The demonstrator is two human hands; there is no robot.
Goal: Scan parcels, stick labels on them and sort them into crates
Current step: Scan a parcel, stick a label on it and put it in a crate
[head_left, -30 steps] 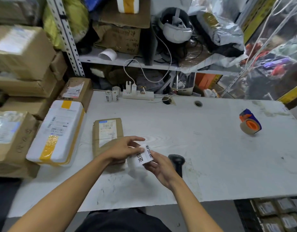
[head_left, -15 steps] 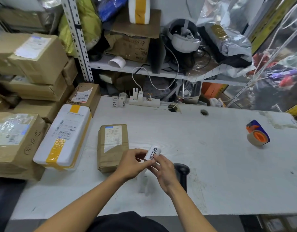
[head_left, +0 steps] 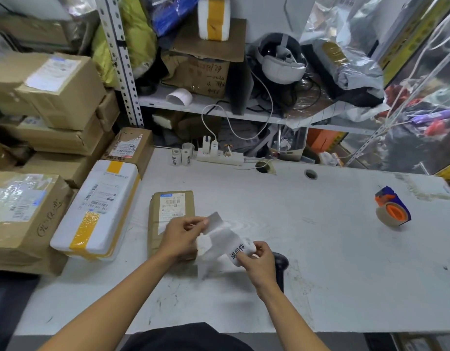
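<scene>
Brown-paper parcel (head_left: 172, 219) lies at centre-left of the frame on the surface (head_left: 320, 262), shipping label up, just beneath your left hand (head_left: 183, 234), likely placed ready for its sticker. Your left hand's fingers pinch the peeled label (head_left: 215, 221), lifting it away. At centre, your right hand (head_left: 256, 259) curls round the label roll (head_left: 240, 252), steadying it so the sticker comes free. Behind that hand stands the black scanner (head_left: 279, 264), within reach.

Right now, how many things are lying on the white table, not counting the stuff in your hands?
Small brown parcel: 1
Label rolls: 2
Power strip: 1
Tape dispenser: 1
Black scanner: 1
Total: 6
</scene>
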